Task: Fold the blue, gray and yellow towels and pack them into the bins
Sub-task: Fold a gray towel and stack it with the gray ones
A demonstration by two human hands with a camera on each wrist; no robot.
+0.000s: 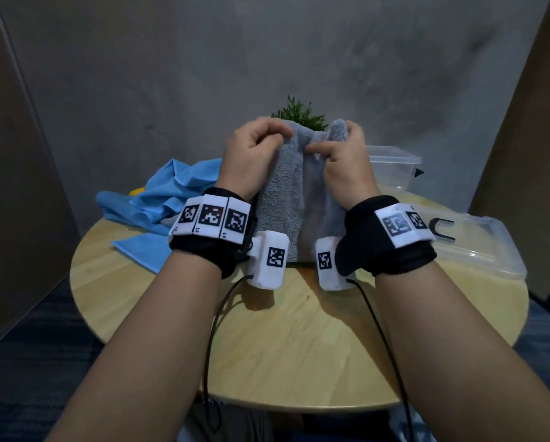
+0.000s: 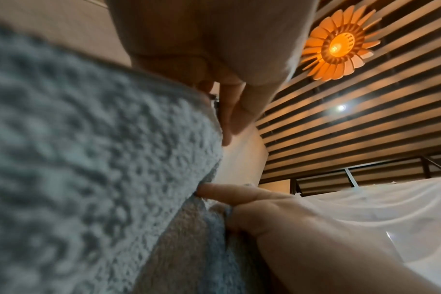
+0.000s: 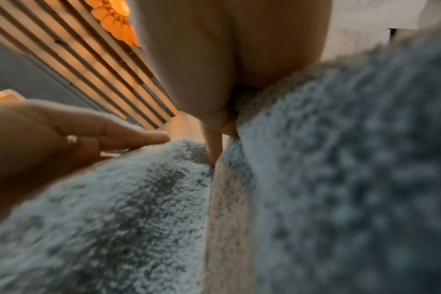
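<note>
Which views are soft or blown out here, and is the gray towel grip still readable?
Head view: dim, even light, wide-angle bend at the edges, sharp enough; left hand and right hand both pinch the gray towel near its top edge. Left wrist view: towel pile blurred close up, ceiling lamp glows orange without washing out the frame. Right wrist view: towel heavily out of focus, fingertips readable.
</note>
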